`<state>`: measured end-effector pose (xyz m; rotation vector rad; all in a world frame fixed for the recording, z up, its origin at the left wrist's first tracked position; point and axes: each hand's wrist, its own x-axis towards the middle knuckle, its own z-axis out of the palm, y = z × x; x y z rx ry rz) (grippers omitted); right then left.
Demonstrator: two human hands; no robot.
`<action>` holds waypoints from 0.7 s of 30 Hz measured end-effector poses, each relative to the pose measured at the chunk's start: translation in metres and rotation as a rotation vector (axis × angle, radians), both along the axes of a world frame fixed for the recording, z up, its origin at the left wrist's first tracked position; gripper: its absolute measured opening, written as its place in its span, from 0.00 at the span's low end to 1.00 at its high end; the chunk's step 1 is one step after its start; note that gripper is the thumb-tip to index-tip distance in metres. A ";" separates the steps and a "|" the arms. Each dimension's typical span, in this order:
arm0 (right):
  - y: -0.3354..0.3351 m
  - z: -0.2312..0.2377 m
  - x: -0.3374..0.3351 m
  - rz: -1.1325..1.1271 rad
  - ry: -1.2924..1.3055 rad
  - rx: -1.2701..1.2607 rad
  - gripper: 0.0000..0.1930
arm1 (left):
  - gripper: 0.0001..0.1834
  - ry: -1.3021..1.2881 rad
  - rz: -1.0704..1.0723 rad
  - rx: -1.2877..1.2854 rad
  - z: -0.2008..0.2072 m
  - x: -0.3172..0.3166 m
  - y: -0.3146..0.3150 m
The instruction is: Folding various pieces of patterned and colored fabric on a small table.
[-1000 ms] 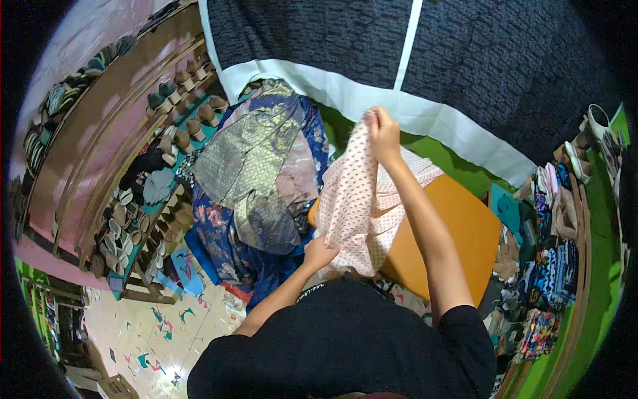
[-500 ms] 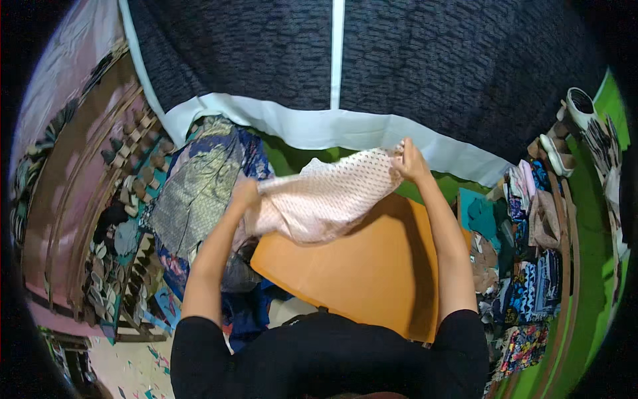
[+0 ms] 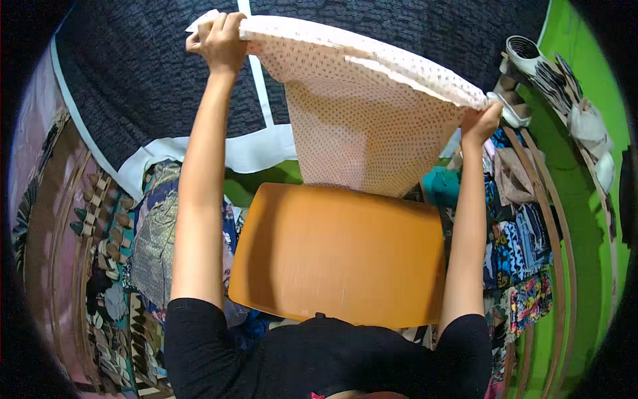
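Observation:
A pale pink cloth (image 3: 372, 126) with small dark dots hangs stretched between my raised hands. At its upper left corner my left hand (image 3: 222, 40) is closed on the edge, with a bit of white cloth poking out beyond the fingers. Lower down on the right, my right hand (image 3: 482, 123) grips the other end of the same top edge. The cloth drops behind the far edge of an orange-brown board (image 3: 342, 253), which lies in front of my body. Its lower end is hidden there.
A heap of patterned cloth (image 3: 156, 246) lies left of the board, near racks of shoes (image 3: 109, 233). Folded clothes (image 3: 525, 246) are stacked at the right by wooden rails (image 3: 548, 206). A dark curtain (image 3: 153, 73) with a white border hangs ahead.
Both hands have risen and spread apart, lifting the bunched cloth off the board and opening it out. The view has shifted too, and more of the board shows.

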<state>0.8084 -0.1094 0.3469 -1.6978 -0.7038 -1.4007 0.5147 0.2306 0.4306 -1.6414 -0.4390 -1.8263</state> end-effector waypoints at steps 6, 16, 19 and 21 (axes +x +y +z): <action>-0.052 -0.072 -0.005 0.225 0.292 -0.631 0.05 | 0.10 0.925 -0.098 -0.292 -0.085 -0.032 0.019; -0.178 -0.263 -0.128 0.464 0.739 -0.632 0.13 | 0.04 0.954 -0.218 -0.515 -0.307 -0.176 -0.084; -0.181 -0.281 -0.142 0.474 0.777 -0.623 0.06 | 0.06 0.966 -0.210 -0.682 -0.328 -0.193 -0.095; -0.173 -0.265 -0.146 0.383 0.620 -0.404 0.04 | 0.07 0.718 -0.176 -0.806 -0.313 -0.192 -0.109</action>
